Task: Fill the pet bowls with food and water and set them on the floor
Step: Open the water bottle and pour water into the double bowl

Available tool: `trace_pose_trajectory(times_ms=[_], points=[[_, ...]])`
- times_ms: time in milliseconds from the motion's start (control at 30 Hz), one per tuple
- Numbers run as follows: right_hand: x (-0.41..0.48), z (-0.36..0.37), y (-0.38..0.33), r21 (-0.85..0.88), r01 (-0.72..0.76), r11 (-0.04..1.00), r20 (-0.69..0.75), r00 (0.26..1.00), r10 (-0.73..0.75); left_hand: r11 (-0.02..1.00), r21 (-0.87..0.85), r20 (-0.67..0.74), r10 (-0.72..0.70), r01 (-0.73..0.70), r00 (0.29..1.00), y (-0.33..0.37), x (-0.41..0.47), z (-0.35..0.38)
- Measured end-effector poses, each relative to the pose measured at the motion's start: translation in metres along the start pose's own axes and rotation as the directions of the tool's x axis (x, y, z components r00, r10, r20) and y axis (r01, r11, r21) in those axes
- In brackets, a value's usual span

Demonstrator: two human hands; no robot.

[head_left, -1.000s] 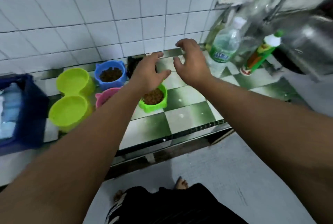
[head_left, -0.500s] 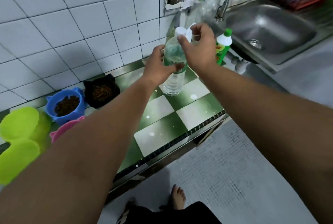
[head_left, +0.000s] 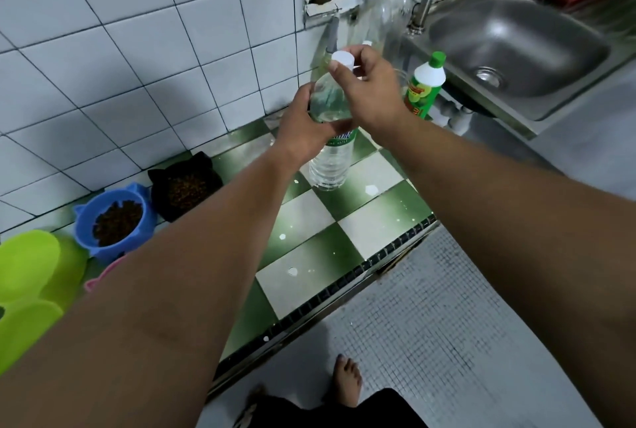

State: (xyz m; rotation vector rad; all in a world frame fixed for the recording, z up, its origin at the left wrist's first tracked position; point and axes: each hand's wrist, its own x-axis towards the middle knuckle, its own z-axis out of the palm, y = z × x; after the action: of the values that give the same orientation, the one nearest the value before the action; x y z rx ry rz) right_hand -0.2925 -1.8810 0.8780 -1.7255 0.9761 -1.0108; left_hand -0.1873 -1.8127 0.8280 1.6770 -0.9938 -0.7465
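Over at the bench's (head_left: 309, 248) left end we have two lime-green bowls (head_left: 31, 290), one behind the other, nothing visible inside the far one. Just right of them, a blue bowl (head_left: 115, 221) loaded with brown kibble, and peeking out from under our left forearm, the rim of a pink bowl (head_left: 99, 278); what it holds we cannot tell. Next along the back wall, a black bowl (head_left: 184, 186), kibble in that one too.

Now to the middle: our left hand (head_left: 303, 128) is wrapped around the body of the clear water bottle (head_left: 330, 152), fingers closed on it at about label height. The bottle stands upright near the bench's back edge, its base at or just above the checked green-and-white tiles; we cannot tell which. Water shows in its lower half.

Our right hand (head_left: 371, 93) comes in from above, thumb and fingertips pinched on the white cap (head_left: 343, 60) at the bottle's neck.

Further right, at the bench's right end, a green-capped bottle with a bright label (head_left: 425, 86) stands behind our right wrist, with two clear green-capped bottles (head_left: 385, 7) against the back wall. Then the steel sink (head_left: 509, 49), tap rising at its back-left corner.
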Motion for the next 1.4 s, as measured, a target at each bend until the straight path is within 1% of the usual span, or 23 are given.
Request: trace_pose_trajectory(times_ms=[100,200,267,500,600,667,767,833,933,1000,1100,1167,1233,1300,1333,1400], points=[[-0.001,0.002,0.0,-0.026,0.019,0.999,-0.067,0.998,-0.02,1.0,0.023,0.037,0.003,-0.004,0.999,0.002,0.0,-0.002],[0.001,0.005,-0.001,-0.005,-0.013,1.0,-0.17,0.985,0.012,0.999,0.042,0.048,0.009,-0.011,0.999,0.003,0.001,-0.003],[0.003,0.008,0.0,0.002,-0.017,1.0,-0.191,0.981,0.017,0.999,0.035,0.04,0.012,-0.013,0.999,0.001,0.003,-0.003],[0.002,0.018,0.004,-0.003,0.013,1.0,-0.136,0.991,-0.013,0.999,-0.023,0.023,0.023,-0.022,0.999,-0.011,0.008,-0.004],[-0.003,0.02,0.007,0.026,0.008,1.0,-0.13,0.992,-0.005,0.999,-0.042,0.027,0.028,-0.026,0.999,-0.014,0.008,-0.002],[-0.004,0.021,0.007,0.061,-0.013,0.998,-0.106,0.994,0.02,0.997,-0.063,0.026,0.035,-0.033,0.999,-0.017,0.007,-0.001],[-0.001,0.018,0.001,0.149,-0.083,0.985,-0.053,0.994,0.092,0.997,-0.065,0.025,0.045,-0.043,0.999,-0.018,0.004,0.0],[0.001,0.014,0.002,0.145,-0.11,0.983,-0.013,0.994,0.113,0.997,-0.068,0.033,0.041,-0.039,0.999,-0.018,0.002,0.002],[0.002,0.012,0.005,0.036,-0.032,0.999,-0.007,0.999,0.032,0.996,-0.083,0.038,0.04,-0.036,0.998,-0.018,0.003,0.001],[0.003,0.011,0.007,0.007,0.03,1.0,-0.004,1.0,-0.03,0.996,-0.087,0.048,0.038,-0.034,0.998,-0.019,0.004,0.001],[0.005,0.004,0.005,-0.044,0.075,0.996,0.02,0.997,-0.074,0.997,-0.077,0.057,0.032,-0.027,0.998,-0.019,0.004,0.0],[0.005,0.0,0.003,-0.071,0.13,0.989,0.014,0.991,-0.13,0.996,-0.085,0.053,0.035,-0.03,0.998,-0.019,0.004,0.001],[0.004,-0.005,0.004,-0.069,0.182,0.981,-0.014,0.983,-0.183,0.995,-0.091,0.055,0.039,-0.034,0.998,-0.019,0.003,0.001],[0.004,-0.011,0.011,-0.033,0.191,0.981,-0.093,0.977,-0.194,0.995,-0.096,0.06,0.044,-0.038,0.997,-0.019,0.002,0.002],[0.003,-0.014,0.017,-0.006,0.168,0.986,-0.147,0.975,-0.167,0.995,-0.094,0.06,0.045,-0.039,0.997,-0.02,0.002,0.002],[-0.001,-0.019,0.034,0.071,0.091,0.993,-0.274,0.959,-0.068,0.996,-0.076,0.06,0.047,-0.042,0.997,-0.019,0.002,0.002]])
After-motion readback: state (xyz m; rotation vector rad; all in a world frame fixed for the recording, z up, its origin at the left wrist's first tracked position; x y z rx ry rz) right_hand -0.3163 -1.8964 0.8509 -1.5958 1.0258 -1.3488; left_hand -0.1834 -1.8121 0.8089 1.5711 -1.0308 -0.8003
